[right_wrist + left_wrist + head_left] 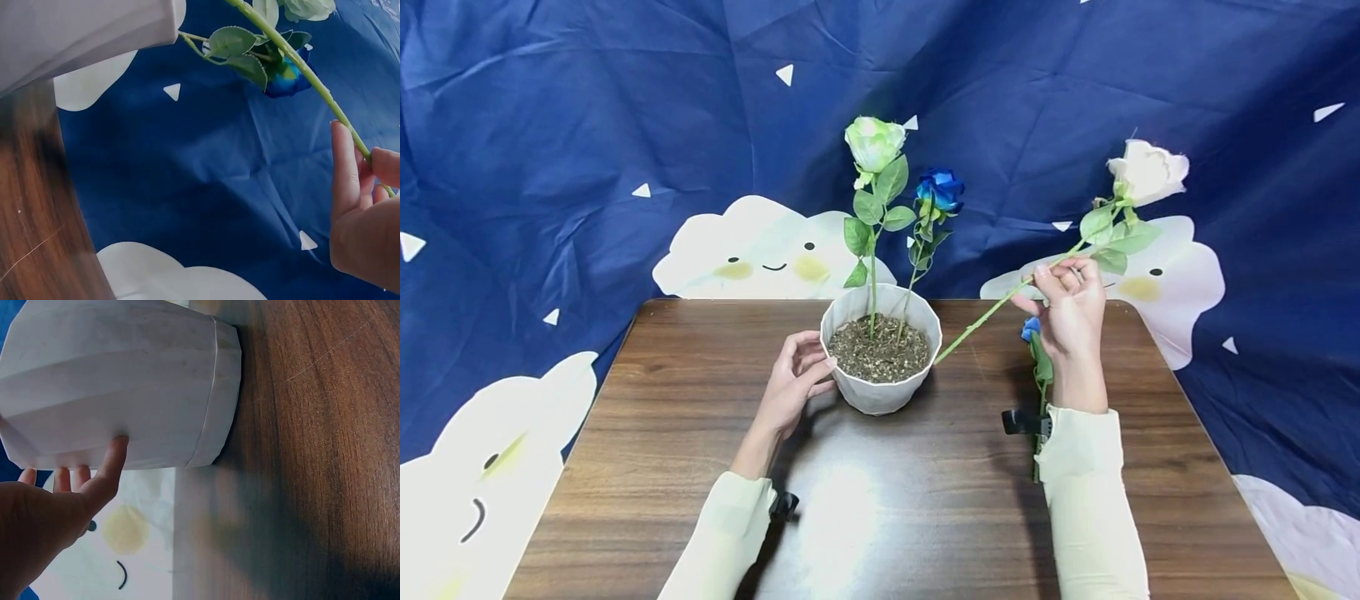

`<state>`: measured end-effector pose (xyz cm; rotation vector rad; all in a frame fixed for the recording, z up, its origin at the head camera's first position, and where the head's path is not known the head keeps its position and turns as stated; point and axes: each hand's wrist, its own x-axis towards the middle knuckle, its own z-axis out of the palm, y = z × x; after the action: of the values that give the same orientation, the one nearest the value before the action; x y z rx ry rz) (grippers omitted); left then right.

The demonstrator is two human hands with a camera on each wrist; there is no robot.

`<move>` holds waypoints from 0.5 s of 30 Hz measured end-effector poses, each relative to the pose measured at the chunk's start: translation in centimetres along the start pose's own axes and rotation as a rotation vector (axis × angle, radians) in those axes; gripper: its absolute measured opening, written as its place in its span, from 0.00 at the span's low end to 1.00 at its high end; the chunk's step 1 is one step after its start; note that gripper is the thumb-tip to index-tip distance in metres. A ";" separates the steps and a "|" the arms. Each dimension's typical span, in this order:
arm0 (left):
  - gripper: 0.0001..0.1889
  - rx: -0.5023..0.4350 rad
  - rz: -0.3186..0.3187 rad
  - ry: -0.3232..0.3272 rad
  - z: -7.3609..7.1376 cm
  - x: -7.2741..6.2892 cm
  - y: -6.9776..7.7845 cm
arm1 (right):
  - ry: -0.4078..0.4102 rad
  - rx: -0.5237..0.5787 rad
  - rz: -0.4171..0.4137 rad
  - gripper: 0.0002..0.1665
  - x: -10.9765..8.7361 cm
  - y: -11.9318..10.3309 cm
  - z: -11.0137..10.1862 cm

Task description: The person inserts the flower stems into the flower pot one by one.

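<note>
A white faceted flower pot (pixel 880 392) of dark soil stands upright on the table, with a pale green-white rose (pixel 874 146) and a blue rose (pixel 939 190) in it. My left hand (pixel 793 375) rests on the pot's left side, its thumb against the wall and its other fingers spread toward the back. My right hand (pixel 1072 312) pinches the green stem (pixel 322 92) of a white rose (pixel 1148 172) between thumb and fingers. That rose is tilted, its bloom up to the right and its lower stem end beside the pot's right wall.
Another blue flower (pixel 1031 328) lies on the brown wooden table (pixel 925 500), partly hidden under my right forearm. A dark blue curtain (pixel 1000 83) with white clouds hangs behind the table. Black straps (pixel 1026 422) sit at both wrists.
</note>
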<state>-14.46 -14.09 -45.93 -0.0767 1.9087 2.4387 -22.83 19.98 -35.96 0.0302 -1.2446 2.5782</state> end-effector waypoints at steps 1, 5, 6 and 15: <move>0.29 -0.001 0.001 -0.001 0.0 0.0 0.0 | -0.007 -0.002 -0.007 0.15 0.1 0.0 0.1; 0.29 -0.002 0.002 -0.001 0.1 0.1 -0.1 | -0.029 -0.035 -0.037 0.14 0.3 -0.3 0.8; 0.29 -0.002 0.002 0.000 0.1 0.1 0.0 | -0.037 -0.046 -0.041 0.14 0.3 -0.3 1.0; 0.29 -0.003 -0.006 -0.001 0.0 0.0 0.1 | -0.071 -0.133 -0.085 0.14 -0.1 -0.9 3.5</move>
<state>-14.47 -14.14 -45.86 -0.0808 1.9022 2.4370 -22.81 17.80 -33.14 0.1458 -1.4056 2.4372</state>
